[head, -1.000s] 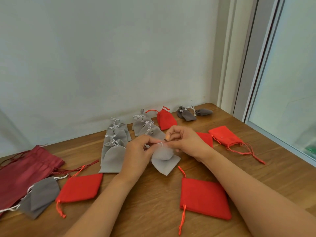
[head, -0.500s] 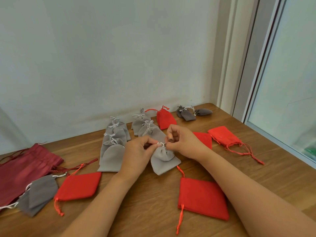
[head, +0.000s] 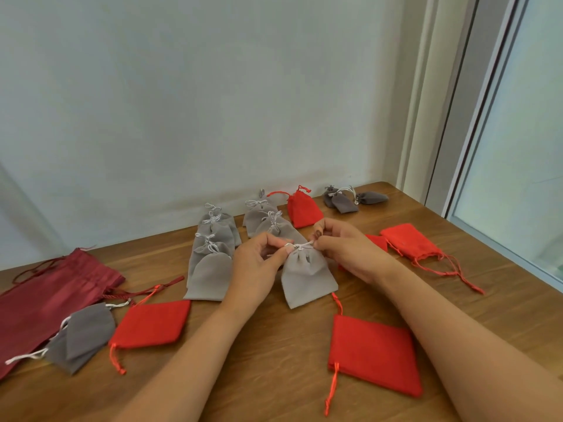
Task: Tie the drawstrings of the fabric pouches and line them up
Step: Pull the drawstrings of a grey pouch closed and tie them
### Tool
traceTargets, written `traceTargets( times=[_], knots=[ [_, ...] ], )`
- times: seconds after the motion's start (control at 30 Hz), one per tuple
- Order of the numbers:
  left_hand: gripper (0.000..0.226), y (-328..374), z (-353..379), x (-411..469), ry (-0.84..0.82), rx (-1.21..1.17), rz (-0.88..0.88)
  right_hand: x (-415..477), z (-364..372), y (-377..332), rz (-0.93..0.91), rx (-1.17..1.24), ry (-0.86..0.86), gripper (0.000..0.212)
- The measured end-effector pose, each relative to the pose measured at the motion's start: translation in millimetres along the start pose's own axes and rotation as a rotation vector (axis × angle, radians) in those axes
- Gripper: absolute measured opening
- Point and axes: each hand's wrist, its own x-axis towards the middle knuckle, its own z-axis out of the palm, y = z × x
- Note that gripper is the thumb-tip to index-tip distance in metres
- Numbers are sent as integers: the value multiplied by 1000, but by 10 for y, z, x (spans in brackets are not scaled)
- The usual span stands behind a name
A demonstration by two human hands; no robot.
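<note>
Left hand [head: 259,263] pinches white drawstring [head: 300,246] at neck of light grey fabric pouch [head: 307,278]; right hand [head: 347,251] pinches same cord from 3 o'clock. Pouch rests mid brown wooden surface [head: 274,370]; row of tied grey pouches [head: 210,269] at 9 o'clock.

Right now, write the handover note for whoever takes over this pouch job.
Left hand and right hand each pinch the drawstring at the gathered mouth of the light grey pouch on the table; the knot looks unfinished.
Done: tied grey pouches in two rows toward the wall, a tied red pouch beside them.
Left: finish this knot, line it up, then tie the flat red pouches and the dark grey pouch at left.
</note>
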Motion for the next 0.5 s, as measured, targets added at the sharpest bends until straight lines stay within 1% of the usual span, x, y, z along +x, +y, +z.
traceTargets(
  times=[0.1,0.2,0.27,0.37,0.43,0.5],
  knots=[
    [9,10,6,16,12,-85,-47,-24,-4,-34,-53,-152,30,30],
    [9,0,6,37,11,-91,-107,-52,-3,-52,-98,-259,76,31],
    [9,17,-5,32,-21,-136,-187,-60,-5,-57,-111,-277,92,30],
    [18,64,-7,26,-105,-198,-303,-69,-1,-73,-115,-285,112,28],
    [18,76,-5,32,-151,-170,-296,-66,5,-75,-124,-266,145,28],
    [26,79,2,39,-193,-124,-258,-55,0,-77,-141,-234,169,29]
  ],
)
